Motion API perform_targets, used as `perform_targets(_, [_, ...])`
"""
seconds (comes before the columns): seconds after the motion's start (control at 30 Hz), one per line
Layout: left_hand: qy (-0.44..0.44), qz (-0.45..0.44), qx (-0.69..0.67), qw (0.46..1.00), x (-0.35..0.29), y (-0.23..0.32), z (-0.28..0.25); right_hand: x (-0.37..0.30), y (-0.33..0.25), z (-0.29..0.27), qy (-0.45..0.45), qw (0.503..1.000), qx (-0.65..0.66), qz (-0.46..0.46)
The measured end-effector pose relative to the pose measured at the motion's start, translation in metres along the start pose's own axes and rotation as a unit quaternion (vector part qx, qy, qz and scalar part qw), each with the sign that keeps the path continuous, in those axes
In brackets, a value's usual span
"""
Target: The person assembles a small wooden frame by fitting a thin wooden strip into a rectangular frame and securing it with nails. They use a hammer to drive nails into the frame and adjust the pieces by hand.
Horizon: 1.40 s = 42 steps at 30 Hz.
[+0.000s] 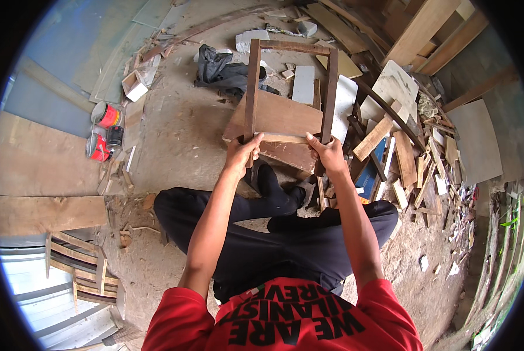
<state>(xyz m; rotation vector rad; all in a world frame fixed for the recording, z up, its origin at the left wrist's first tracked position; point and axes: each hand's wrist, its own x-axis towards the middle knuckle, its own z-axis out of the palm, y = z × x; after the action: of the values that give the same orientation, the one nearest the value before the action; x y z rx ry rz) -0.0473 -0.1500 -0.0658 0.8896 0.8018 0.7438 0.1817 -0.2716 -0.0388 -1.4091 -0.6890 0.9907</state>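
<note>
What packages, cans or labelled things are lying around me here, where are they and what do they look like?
Upper can: far left on the ground, round, red with a pale rim.
Lower can: just below it, red and white, lying on its side.
Dark jar: between the cans, small, black.
Blue box: right of the right hand, flat, blue with a yellow patch, among wood scraps.

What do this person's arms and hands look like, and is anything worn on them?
Both forearms are bare from the elbow down, and the left hand and right hand wear no gloves. I can see no watch, ring or bracelet. Short red sleeves of a T-shirt with black lettering on the chest cover the upper arms.
</note>
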Motion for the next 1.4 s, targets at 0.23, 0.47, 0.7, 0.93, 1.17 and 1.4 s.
perform_targets(0.23, [0.027, 0.005, -0.005, 1.0, -0.013, -0.013, -0.004, -0.012, 0.014, 0.002, -0.001, 1.0, -0.001, 0.014])
perform_targets(0.47, [0.026, -0.09, 0.03, 0.995, -0.027, -0.012, -0.007, -0.007, 0.018, -0.009, -0.059, 0.988, -0.12, 0.076])
perform_targets(0.7, [0.021, -0.088, 0.181, 0.979, 0.0, -0.049, -0.026, 0.004, 0.052, -0.016, -0.032, 0.987, -0.154, 0.02])
perform_targets(0.93, [0.099, 0.175, 0.559, 0.805, 0.035, -0.056, -0.038, 0.021, 0.072, -0.016, 0.102, 0.831, -0.537, -0.1])
perform_targets(1.17, [-0.043, 0.272, 0.677, 0.683, 0.022, -0.02, -0.031, 0.0, 0.059, -0.009, 0.002, 0.761, -0.563, -0.322])
perform_targets(1.4, [-0.073, 0.205, 0.652, 0.726, 0.034, -0.02, -0.027, 0.013, 0.076, -0.01, -0.019, 0.757, -0.586, -0.288])
